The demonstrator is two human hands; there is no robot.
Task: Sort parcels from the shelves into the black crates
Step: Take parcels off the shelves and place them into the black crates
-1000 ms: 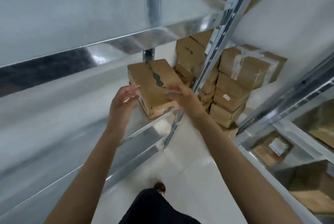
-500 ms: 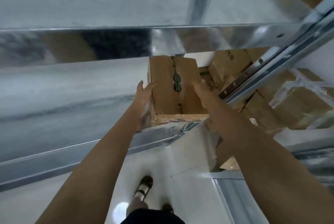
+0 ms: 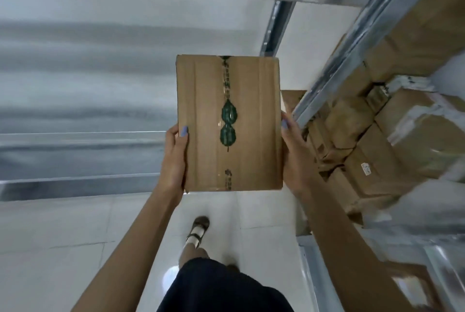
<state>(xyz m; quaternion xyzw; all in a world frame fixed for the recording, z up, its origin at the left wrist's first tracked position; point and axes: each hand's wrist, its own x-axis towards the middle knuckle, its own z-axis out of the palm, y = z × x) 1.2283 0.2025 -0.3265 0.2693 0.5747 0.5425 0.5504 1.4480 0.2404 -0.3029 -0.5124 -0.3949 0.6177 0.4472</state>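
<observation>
A person holds a taped parcel [image 3: 229, 123] flat, just in front of the metal shelf [image 3: 75, 181], with the left hand [image 3: 175, 158] and right hand [image 3: 293, 158] gripping opposite sides, thumbs on top and other fingers hidden beneath, apparently steadying it for carrying to a crate, none visible.

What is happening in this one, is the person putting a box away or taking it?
The pictures at this moment cannot settle which way it is going. A person holds a taped cardboard box flat between both hands, the left hand gripping its left edge and the right hand its right edge. It is held in front of the metal shelf. More boxes are stacked on the shelving to the right. No black crate is in view.
</observation>
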